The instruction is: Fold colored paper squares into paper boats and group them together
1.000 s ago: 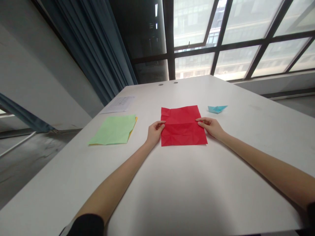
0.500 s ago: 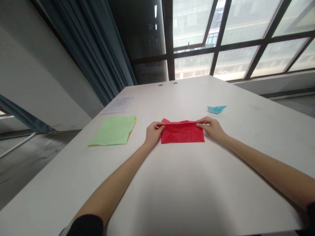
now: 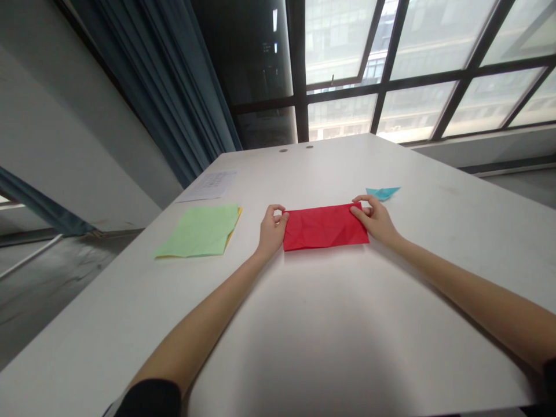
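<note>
Over at 9 o'clock on the bench (image 3: 304, 324), green sheet (image 3: 200, 230) is lying flat, with a yellow sheet (image 3: 237, 220) peeking out from under its right edge. White printed page (image 3: 209, 184) is sitting just beyond them at about 10 o'clock, near the bench's left edge; the print is too small to read. Blue curtain (image 3: 174, 98) is hanging behind that corner.

Left forearm is reaching in from 7 o'clock, dark sleeve showing at the elbow. Left hand (image 3: 271, 231) is resting on the bench at the left short edge of the red paper (image 3: 325, 226). Its grip is closing narrow on that edge, thumb tip on top of the paper and fingers curling in above it.

Red paper is lying at bench centre, straight ahead at 12 o'clock. It is showing as a wide, creased rectangle, long sides running 9 to 3 o'clock, and the near long edge is casting a thin shadow.

Right hand (image 3: 376, 220) is coming in from 4 o'clock and holding the right short edge. Its grip is narrow too, thumb pressing on the paper and index finger hooking over the far right corner.

Blue paper boat (image 3: 382, 192) is sitting just past the right hand at 1 o'clock, near the knuckles; I cannot tell whether they are touching. Window (image 3: 417, 63) with dark frames is running across the back.
</note>
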A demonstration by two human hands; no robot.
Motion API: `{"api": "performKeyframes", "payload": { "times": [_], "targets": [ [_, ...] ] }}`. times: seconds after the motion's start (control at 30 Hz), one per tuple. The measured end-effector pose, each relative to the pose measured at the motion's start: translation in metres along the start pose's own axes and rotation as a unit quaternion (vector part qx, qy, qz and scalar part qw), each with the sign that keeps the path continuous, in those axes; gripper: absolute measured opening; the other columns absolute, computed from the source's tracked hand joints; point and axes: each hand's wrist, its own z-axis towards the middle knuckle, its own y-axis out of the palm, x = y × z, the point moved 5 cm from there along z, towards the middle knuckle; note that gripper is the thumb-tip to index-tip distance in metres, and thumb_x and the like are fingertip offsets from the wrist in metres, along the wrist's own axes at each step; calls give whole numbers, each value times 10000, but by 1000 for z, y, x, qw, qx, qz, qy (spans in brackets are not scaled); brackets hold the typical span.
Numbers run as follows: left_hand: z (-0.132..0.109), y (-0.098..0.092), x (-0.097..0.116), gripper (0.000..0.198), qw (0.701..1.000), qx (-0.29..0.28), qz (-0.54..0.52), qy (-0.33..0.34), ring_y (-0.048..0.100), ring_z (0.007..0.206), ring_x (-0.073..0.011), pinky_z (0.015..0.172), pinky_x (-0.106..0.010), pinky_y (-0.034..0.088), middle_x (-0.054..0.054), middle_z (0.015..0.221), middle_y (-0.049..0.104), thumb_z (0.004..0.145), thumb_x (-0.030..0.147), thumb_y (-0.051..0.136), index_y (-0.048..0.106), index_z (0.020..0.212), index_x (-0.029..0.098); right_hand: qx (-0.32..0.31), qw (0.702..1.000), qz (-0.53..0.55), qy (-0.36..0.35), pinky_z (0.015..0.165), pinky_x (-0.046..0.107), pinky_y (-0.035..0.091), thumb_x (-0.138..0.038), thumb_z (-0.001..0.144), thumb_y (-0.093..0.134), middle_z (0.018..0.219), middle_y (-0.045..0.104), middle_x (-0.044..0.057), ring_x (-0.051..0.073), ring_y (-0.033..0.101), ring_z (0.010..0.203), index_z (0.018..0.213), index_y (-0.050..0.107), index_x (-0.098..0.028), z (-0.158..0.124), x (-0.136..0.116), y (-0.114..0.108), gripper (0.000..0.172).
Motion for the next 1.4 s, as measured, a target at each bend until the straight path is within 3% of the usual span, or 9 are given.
{"api": "performKeyframes", "payload": {
  "times": [0.13, 0.23, 0.33, 0.47, 0.57, 0.8, 0.9, 1.03, 1.4],
  "targets": [
    [1, -5, -8, 160, 987, 4, 161, 7, 442, 454, -101, 492, -208, 348, 63, 513, 469, 816, 299, 472, 527, 932, 205, -5, 997, -81, 5, 434, 228, 292, -457, 765, 532, 438, 367, -97, 101, 361, 408, 1070, 489, -227, -3, 8, 5, 384],
    [1, -1, -11, 136, 947, -45, 313, 50, 561, 761, -167, 755, -314, 441, -35, 803, 587, 781, 237, 499, 615, 834, 190, -17, 986, -163, -8, 480, 247, 324, -441, 778, 511, 461, 421, -70, 113, 412, 445, 959, 562, -214, -3, 11, 11, 295],
    [-5, 11, -12, 195, 899, -106, 418, 80, 468, 1099, -248, 961, -418, 356, -100, 1131, 529, 788, 270, 513, 653, 902, 197, -42, 973, -225, -34, 518, 261, 353, -426, 803, 474, 503, 483, -43, 130, 462, 484, 907, 590, -215, -3, 11, 18, 263],
    [-21, 36, -8, 379, 834, -228, 491, 111, 237, 1316, -265, 1044, -513, 224, -80, 1392, 358, 871, 383, 388, 515, 1198, 240, -85, 947, -298, -85, 663, 303, 418, -394, 825, 451, 756, 609, 34, 176, 553, 699, 935, 608, -208, -1, 12, 25, 268],
    [-30, 47, -9, 496, 806, -298, 503, 92, 197, 1343, -255, 1049, -519, 208, -94, 1449, 273, 908, 435, 242, 344, 1341, 216, -83, 908, -393, -123, 810, 382, 399, -409, 811, 482, 1068, 573, 108, 247, 518, 938, 930, 647, -202, 0, 8, 25, 290],
    [-34, 51, -10, 668, 784, -318, 530, 67, 116, 1366, -256, 1067, -490, 180, -88, 1492, 149, 866, 585, 145, 180, 1410, 199, -183, 827, -498, -183, 847, 428, 364, -370, 874, 382, 1149, 582, 106, 275, 483, 1044, 1040, 622, -204, -15, -16, 46, 335],
    [-35, 51, -8, 744, 778, -321, 536, 65, 110, 1366, -267, 1070, -489, 165, -100, 1494, 129, 835, 641, 131, 160, 1416, 176, -203, 828, -482, -202, 901, 422, 346, -367, 898, 326, 1214, 558, 112, 254, 483, 1096, 1166, 550, -184, -23, -21, 60, 395],
    [-36, 52, -5, 801, 775, -329, 535, 63, 98, 1367, -272, 1073, -487, 151, -110, 1495, 110, 811, 678, 105, 130, 1422, 160, -242, 829, -460, -205, 1007, 457, 272, -421, 910, 253, 1391, 396, 104, 261, 379, 1245, 1318, 407, -174, -29, -12, 70, 502],
    [-32, 42, -7, 869, 759, -391, 520, 4, 5, 1372, -288, 1061, -550, 103, -65, 1502, -15, 748, 756, 106, 20, 1430, 224, -328, 829, -438, -109, 1052, 562, 142, -588, 866, 172, 1481, 158, 101, 283, 173, 1349, 1423, 183, -225, -30, 4, 58, 665]
  ]
}}
